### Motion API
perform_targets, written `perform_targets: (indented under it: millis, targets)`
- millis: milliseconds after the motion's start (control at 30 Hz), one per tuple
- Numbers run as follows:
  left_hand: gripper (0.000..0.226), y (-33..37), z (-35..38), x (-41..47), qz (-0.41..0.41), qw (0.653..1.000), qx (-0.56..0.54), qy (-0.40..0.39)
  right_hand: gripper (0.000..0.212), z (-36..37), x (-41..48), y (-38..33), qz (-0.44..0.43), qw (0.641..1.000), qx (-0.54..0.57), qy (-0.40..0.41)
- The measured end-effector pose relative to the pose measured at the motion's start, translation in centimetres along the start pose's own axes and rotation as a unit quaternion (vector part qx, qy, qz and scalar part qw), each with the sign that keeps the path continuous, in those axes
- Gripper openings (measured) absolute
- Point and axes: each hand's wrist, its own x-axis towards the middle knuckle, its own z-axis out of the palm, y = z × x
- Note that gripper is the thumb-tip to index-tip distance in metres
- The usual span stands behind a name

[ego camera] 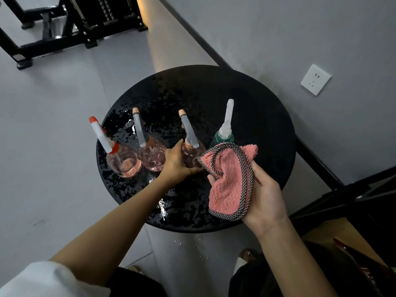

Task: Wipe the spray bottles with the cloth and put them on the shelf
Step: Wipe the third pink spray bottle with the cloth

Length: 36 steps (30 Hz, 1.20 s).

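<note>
Grey floor (53, 125) spreads to the left of the table (214, 93) and a pale wall (300, 28) rises behind it and to its right, with a dark skirting line between them. The table is round, black and wet, with drops and puddles shining across its top. Well beyond it, at far left, stands a black metal frame (64, 22); close to its right edge is a dark cabinet (353, 200), only partly in view.

Above the table's near right part hangs a pink cloth (229, 185) with a checked border, bunched and gripped in the right hand (265, 196), palm turned up. Its upper corner covers the lower body of the green bottle (222, 136), the rightmost on the table.

Four spray bottles stand upright in a row across the table's middle. From the left: a red-cap bottle (125, 161) at the table's left edge, a second bottle (153, 157) of pink liquid just beside it, then a third bottle (190, 155) — also pink — and the green one. The left hand (176, 163) wraps its fingers round the third bottle's body, hiding its left side and sitting close against the second bottle.

A white socket (315, 79) sits on the wall, right of the table.
</note>
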Motion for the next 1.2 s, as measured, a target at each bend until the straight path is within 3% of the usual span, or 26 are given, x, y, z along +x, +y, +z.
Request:
perform_targets:
  millis: [167, 300, 533, 633, 767, 933, 1067, 1133, 1200]
  targets:
    - [0.084, -0.5, 0.1, -0.9, 0.001, 0.999, -0.04, 0.011, 0.044, 0.0, -0.1, -0.1, -0.007, 1.0, 0.006, 0.0]
    - [0.086, -1.0, -0.3, -1.7, -0.037, 0.989, -0.141, 0.013, 0.047, -0.1, -0.2, -0.2, -0.018, 1.0, 0.008, 0.002]
    - [0.067, 1.7, -2.5, -3.4, -0.044, 0.956, -0.29, 0.018, 0.04, -0.4, -0.1, -0.5, -0.056, 0.998, 0.004, 0.001]
    - [0.07, 3.5, -3.7, -4.4, -0.051, 0.934, -0.353, 0.01, 0.039, -0.2, -0.2, -0.2, -0.074, 0.997, 0.001, 0.008]
    - [0.054, 6.5, -5.7, -5.8, -0.047, 0.886, -0.461, -0.004, 0.04, 1.4, -0.9, 0.3, -0.093, 0.995, -0.015, 0.026]
    - [0.048, 11.6, -8.8, -8.7, -0.003, 0.853, -0.521, -0.024, 0.052, 6.4, -3.1, -1.2, -0.188, 0.981, -0.041, -0.004]
    - [0.057, 15.2, -11.3, -11.8, 0.033, 0.85, -0.522, -0.055, 0.038, 11.5, -5.4, -1.4, -0.33, 0.931, -0.156, -0.001]
    - [0.068, 16.7, -12.2, -13.4, 0.044, 0.851, -0.518, -0.078, 0.036, 13.6, -7.0, -0.5, -0.416, 0.868, -0.273, 0.004]
    - [0.053, 18.3, -13.3, -15.0, 0.052, 0.851, -0.517, -0.08, 0.027, 15.2, -8.8, 0.8, -0.499, 0.774, -0.39, -0.018]
